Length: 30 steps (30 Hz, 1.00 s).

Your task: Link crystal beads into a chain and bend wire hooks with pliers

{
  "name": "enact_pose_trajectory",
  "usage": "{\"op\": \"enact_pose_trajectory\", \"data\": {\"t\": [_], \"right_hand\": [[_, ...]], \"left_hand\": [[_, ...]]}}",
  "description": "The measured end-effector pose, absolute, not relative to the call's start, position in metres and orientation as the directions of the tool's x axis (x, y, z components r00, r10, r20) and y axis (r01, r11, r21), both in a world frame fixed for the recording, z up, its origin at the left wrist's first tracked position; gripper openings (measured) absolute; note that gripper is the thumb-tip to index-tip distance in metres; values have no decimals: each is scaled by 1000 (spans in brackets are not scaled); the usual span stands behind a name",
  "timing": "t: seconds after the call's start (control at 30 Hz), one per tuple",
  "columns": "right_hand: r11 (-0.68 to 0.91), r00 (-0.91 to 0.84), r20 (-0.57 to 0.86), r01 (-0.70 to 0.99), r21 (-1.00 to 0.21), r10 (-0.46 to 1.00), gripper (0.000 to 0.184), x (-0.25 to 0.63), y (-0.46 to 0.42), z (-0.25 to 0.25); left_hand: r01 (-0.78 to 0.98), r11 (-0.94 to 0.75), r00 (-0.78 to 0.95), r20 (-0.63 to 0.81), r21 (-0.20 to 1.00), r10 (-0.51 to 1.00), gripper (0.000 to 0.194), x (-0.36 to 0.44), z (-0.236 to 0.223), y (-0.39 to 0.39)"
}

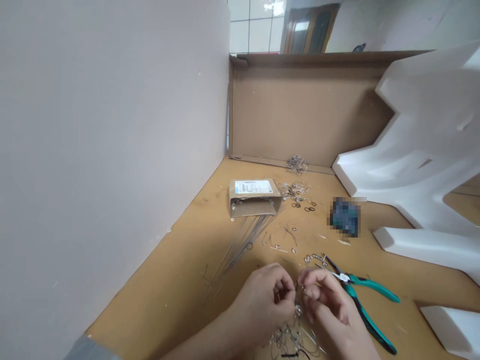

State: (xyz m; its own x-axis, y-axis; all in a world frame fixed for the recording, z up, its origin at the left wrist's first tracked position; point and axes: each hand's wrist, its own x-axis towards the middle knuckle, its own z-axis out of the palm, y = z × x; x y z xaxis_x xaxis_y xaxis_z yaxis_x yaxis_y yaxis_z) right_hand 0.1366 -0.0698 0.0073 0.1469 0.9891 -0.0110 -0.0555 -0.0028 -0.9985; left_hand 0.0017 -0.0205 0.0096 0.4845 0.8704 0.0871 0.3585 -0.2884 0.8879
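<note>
My left hand (268, 295) is closed in a pinch, thumb against the bent fingers. Facing it, my right hand (333, 302) pinches too, fingertips close to the left ones. Between them is a thin silvery wire piece with a small shiny bead (298, 310); its exact shape is partly hidden by the fingers. Below the hands lies a tangle of thin wire loops (296, 340) with a dark piece in it. Long-nose pliers with green handles (373, 286) rest just right of my right hand, jaws apart. By their tips sits a cluster of small shiny rings (314, 259).
Ahead stands a small cardboard box (255, 206) on its side, with long straight wires (243, 245) before it. Small metal bits (296, 191) and dark rings (309, 209) lie beside it. White foam (412, 200) borders the right; a pale wall (112, 150) the left.
</note>
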Motion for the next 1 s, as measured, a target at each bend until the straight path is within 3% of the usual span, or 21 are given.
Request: {"op": "enact_pose_trajectory", "data": {"t": [0.23,0.37,0.47,0.67,0.87,1.0], "right_hand": [[39,227,44,27,-999,973,16,133,-70,8],[42,211,62,99,-994,976,13,135,-70,9],[78,185,131,271,-960,974,6,143,-67,8],[231,-20,321,734,-638,947,7,163,-66,2],[267,-94,417,886,-379,904,9,168,-76,4],[198,-66,413,937,-288,909,19,161,-78,15]], "left_hand": [[207,-60,480,-48,976,876,5,2,6,-13],[227,-117,487,-9,967,873,6,0,7,-12],[231,-198,512,54,952,857,6,-2,9,-11],[242,-202,528,46,949,848,7,-4,10,-8],[232,-180,537,29,956,843,6,-1,13,-10],[225,-186,533,38,957,845,6,-1,12,-10]]}}
